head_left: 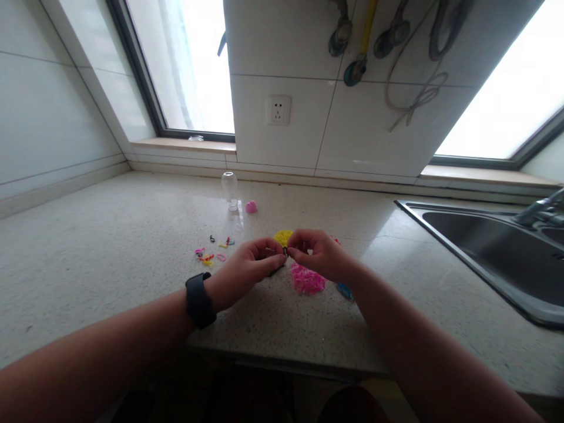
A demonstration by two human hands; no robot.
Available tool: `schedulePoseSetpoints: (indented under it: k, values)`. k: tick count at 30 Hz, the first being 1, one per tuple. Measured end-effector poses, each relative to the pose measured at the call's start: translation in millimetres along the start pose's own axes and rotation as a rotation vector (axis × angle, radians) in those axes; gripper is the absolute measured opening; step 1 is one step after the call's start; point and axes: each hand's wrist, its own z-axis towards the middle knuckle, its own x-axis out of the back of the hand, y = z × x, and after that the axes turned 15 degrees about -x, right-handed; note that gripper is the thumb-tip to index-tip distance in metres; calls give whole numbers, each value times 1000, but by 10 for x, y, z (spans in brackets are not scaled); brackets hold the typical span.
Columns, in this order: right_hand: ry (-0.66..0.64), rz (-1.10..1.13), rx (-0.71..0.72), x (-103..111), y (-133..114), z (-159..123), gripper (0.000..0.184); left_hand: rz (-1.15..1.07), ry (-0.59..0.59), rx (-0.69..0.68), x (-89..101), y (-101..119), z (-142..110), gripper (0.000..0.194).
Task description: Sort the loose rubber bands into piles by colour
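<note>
My left hand (254, 261) and my right hand (319, 252) meet over the counter, each with thumb and fingertips pinched. Between them is a small dark rubber band (285, 251), its exact shape hard to make out. Just behind the fingertips lies a pile of yellow bands (282, 236). A pile of pink bands (308, 279) sits below my right hand, and blue bands (345, 291) lie under that forearm. A bit of red shows behind the right hand. Something dark is partly hidden beneath my left fingers. To the left, several loose mixed-colour bands (207, 257) are scattered.
A clear bottle (230, 191) stands toward the back, with a pink cap (251, 207) beside it. At the right a steel sink (440, 247) with a faucet (541, 208) is set into the speckled counter (110, 252). A tiled wall with a socket (279, 110) rises behind.
</note>
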Motion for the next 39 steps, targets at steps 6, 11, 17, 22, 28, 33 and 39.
schedulePoseSetpoints:
  k: [6,11,17,22,28,33,39]
  values:
    - [-12,112,-20,1,-21,-11,7,46,-70,-55,17,-15,-20,18]
    - [-62,183,1,-11,23,0,6,125,-116,-133,20,8,-13,17]
    - [-156,291,6,19,1,-21,11,136,-122,-159,22,8,-29,19]
    - [-254,383,16,60,-40,-48,16,91,-107,-148,14,-14,-33,19]
    - [-283,333,2,70,-35,-47,20,14,-72,-124,5,9,-14,18]
    - [-282,280,-26,61,-20,-46,23,32,-44,-129,6,5,-12,18]
    - [-205,322,-38,51,6,-23,23,74,-21,-120,25,-17,-10,20]
